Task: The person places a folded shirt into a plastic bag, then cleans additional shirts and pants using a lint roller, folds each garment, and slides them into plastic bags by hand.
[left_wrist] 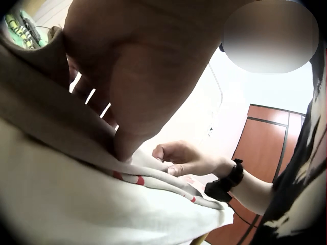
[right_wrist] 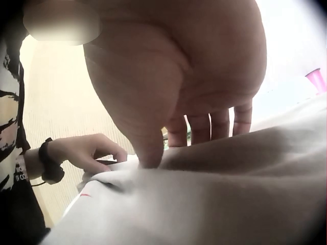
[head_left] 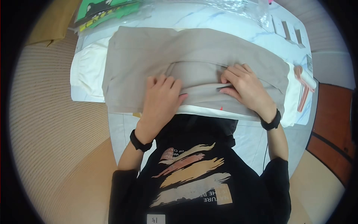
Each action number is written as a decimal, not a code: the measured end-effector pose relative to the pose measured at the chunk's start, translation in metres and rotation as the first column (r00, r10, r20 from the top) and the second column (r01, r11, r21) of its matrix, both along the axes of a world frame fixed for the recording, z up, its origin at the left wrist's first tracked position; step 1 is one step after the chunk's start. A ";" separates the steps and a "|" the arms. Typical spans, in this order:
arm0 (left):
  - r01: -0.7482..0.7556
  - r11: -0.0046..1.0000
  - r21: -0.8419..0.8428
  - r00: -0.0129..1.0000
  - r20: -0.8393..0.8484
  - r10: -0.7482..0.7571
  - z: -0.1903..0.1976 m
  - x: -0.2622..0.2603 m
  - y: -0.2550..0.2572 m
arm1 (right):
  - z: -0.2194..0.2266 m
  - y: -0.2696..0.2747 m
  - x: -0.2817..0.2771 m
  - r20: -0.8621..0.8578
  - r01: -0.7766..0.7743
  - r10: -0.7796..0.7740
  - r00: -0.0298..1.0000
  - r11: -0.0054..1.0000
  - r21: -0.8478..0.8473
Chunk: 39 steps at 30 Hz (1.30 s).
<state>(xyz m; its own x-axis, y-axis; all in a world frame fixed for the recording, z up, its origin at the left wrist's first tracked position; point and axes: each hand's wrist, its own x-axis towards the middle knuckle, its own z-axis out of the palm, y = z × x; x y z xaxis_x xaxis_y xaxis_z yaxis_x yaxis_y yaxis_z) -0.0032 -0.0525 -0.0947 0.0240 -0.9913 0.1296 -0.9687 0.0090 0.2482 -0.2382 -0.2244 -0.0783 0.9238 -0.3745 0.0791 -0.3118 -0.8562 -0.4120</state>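
Observation:
A grey-beige garment [head_left: 145, 48] lies spread across the table, with a curved seam and a raised fold in its middle. At the left of that fold, my left hand [head_left: 161, 99] has its fingertips on the cloth and its thumb at the near side, pinching the fabric. My right hand [head_left: 246, 86] pinches the same fold farther right, fingers bent over it and thumb beneath. Under the grey cloth lies a white garment [head_left: 89, 71], its gathered end sticking out at the left. Small red marks [left_wrist: 140, 180] show along the near edge.
Clear plastic packaging [head_left: 238, 11] and a green printed packet [head_left: 108, 11] lie along the table's far side. A pink-handled roller [head_left: 304, 99] sits at the right edge, near several small grey-white pieces [head_left: 291, 31]. A brown item [head_left: 48, 22] stands off the far left.

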 end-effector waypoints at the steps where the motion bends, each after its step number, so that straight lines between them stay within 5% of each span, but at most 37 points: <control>1: 0.028 1.000 -0.009 0.999 -0.015 -0.028 -0.002 0.000 -0.003 | 0.003 -0.001 0.007 -0.077 -0.042 0.054 0.996 0.987 0.153; 5: 0.005 0.997 -0.082 0.997 -0.078 -0.011 -0.012 -0.013 -0.009 | -0.005 0.016 0.046 0.029 -0.118 0.115 0.993 0.971 0.210; 8: -0.056 0.985 -0.164 0.987 -0.161 0.029 -0.004 -0.010 0.003 | -0.003 0.025 0.066 -0.140 -0.095 0.114 0.984 0.985 0.141; 11: -0.134 0.925 -0.356 0.980 -0.188 0.070 -0.002 0.009 0.040 | 0.000 0.024 0.071 -0.132 -0.101 0.109 0.985 0.992 0.070; 16: -0.252 0.902 -0.351 0.960 -0.208 0.187 -0.028 0.055 0.107 | -0.006 0.038 0.086 -0.157 -0.053 0.028 0.987 0.986 -0.158; 18: -0.248 0.901 -0.355 0.961 -0.205 0.184 -0.032 0.061 0.119 | 0.005 0.062 0.100 0.035 -0.015 0.024 0.999 0.971 -0.240; 21: -0.288 0.869 -0.403 0.953 -0.206 0.220 -0.034 0.071 0.129 | 0.009 0.097 0.115 0.117 -0.166 0.175 0.978 0.983 -0.081; 23: -0.523 0.691 -0.499 0.851 -0.345 0.395 -0.040 0.079 0.136 | 0.001 0.109 0.123 0.156 -0.249 0.249 0.956 0.968 -0.020; 24: -0.531 0.688 -0.495 0.847 -0.345 0.405 -0.042 0.085 0.135 | -0.008 0.112 0.126 0.184 -0.245 0.250 0.951 0.968 -0.050; 26: -0.812 0.486 -0.323 0.576 -0.574 0.582 -0.040 0.100 0.126 | -0.016 0.116 0.131 0.210 -0.247 0.259 0.943 0.965 -0.083; 32: -0.767 0.577 -0.279 0.639 -0.401 0.656 -0.032 0.119 0.109 | -0.020 0.116 0.134 0.293 -0.184 0.206 0.934 0.978 -0.100; 36: -0.725 0.588 -0.359 0.686 -0.460 0.564 -0.024 0.117 0.109 | -0.018 0.113 0.122 0.415 -0.190 0.194 0.889 0.980 -0.050; 38: -0.863 0.505 0.021 0.266 -0.831 0.489 -0.011 0.106 0.113 | -0.012 0.108 0.120 0.466 -0.194 0.208 0.860 0.978 -0.079; 39: -0.862 0.507 0.024 0.264 -0.832 0.488 -0.015 0.107 0.115 | -0.009 0.105 0.122 0.382 -0.260 0.266 0.885 0.963 -0.069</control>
